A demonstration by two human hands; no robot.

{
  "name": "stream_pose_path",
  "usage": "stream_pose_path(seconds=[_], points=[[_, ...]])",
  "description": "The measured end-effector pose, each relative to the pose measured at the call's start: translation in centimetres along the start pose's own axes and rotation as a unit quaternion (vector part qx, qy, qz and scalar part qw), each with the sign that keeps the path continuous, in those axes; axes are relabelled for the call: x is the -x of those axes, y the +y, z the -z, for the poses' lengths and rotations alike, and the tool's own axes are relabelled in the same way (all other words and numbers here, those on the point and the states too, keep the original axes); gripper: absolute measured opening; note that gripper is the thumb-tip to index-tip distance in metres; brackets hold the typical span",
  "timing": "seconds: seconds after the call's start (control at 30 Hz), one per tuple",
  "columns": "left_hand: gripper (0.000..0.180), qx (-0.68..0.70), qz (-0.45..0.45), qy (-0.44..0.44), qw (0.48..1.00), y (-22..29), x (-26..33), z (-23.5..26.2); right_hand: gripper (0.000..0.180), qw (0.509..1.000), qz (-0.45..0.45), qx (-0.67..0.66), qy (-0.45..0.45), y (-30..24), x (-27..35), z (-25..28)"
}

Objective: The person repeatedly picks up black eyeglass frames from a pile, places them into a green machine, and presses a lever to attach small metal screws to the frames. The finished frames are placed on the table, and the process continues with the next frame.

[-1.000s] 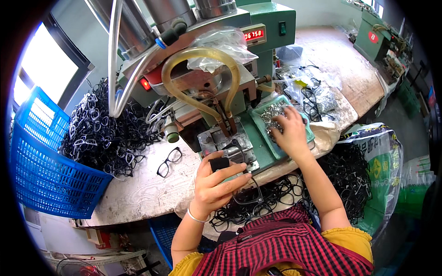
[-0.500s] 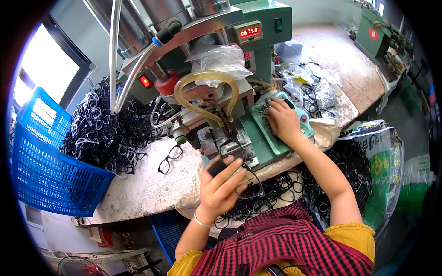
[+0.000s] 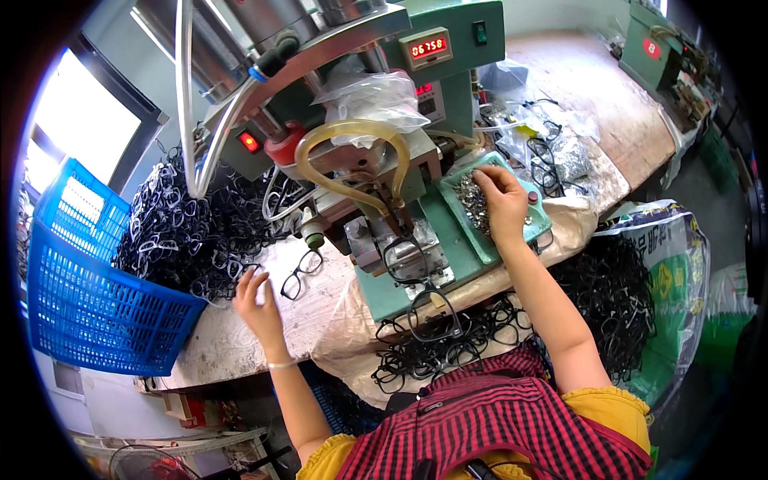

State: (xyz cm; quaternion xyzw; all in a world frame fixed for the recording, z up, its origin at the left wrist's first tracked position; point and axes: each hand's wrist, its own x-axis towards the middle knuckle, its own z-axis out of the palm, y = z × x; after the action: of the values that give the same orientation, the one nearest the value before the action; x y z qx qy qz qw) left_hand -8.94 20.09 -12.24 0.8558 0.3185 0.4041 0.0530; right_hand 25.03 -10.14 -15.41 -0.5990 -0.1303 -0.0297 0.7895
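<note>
My left hand [image 3: 259, 310] has its fingers apart and holds nothing, at the edge of the heap of black eyeglass frames [image 3: 188, 220]. One dark eyeglass frame [image 3: 293, 286] lies by itself on the table just right of that hand. Another black eyeglass frame [image 3: 409, 284] rests in the machine's metal fixture [image 3: 436, 256], one rim hanging over the front edge, with no hand on it. Over the green tray [image 3: 486, 254] of small metal parts [image 3: 474, 206], my right hand [image 3: 506, 206] pinches thumb and fingers together. Whatever is between those fingertips is too small to make out.
The green press [image 3: 460, 48] with a looping yellowish hose [image 3: 308, 148] stands straight ahead. A blue basket [image 3: 112, 300] is at the left. Below the fixture lie more black frames [image 3: 432, 356]. An open sack [image 3: 680, 280] with black frames stands at the right.
My left hand has left the eyeglass frame at the fixture and moved left towards the heap. My right hand has lifted slightly and its fingers have drawn together into a pinch.
</note>
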Motion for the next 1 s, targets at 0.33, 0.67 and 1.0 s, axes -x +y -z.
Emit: stream_pose_path(seconds=[0.33, 0.67, 1.0], points=[[0.011, 0.022, 0.112, -0.09, 0.989, -7.1, 4.1, -7.4, 0.013, 0.953, 0.115, 0.279, -0.022, -2.4, 3.5, 7.5], [0.027, 0.469, 0.178, -0.013, 0.865, 6.4, 0.1, -3.3, 0.021, 0.964, 0.134, 0.096, -0.206, -9.0, 5.5, -2.1], [0.024, 0.402, -0.035, 0.036, 0.914, 13.1, 2.4, -1.4, 0.04, 0.98, -0.001, -0.071, -0.187, -7.2, 7.0, -4.9]])
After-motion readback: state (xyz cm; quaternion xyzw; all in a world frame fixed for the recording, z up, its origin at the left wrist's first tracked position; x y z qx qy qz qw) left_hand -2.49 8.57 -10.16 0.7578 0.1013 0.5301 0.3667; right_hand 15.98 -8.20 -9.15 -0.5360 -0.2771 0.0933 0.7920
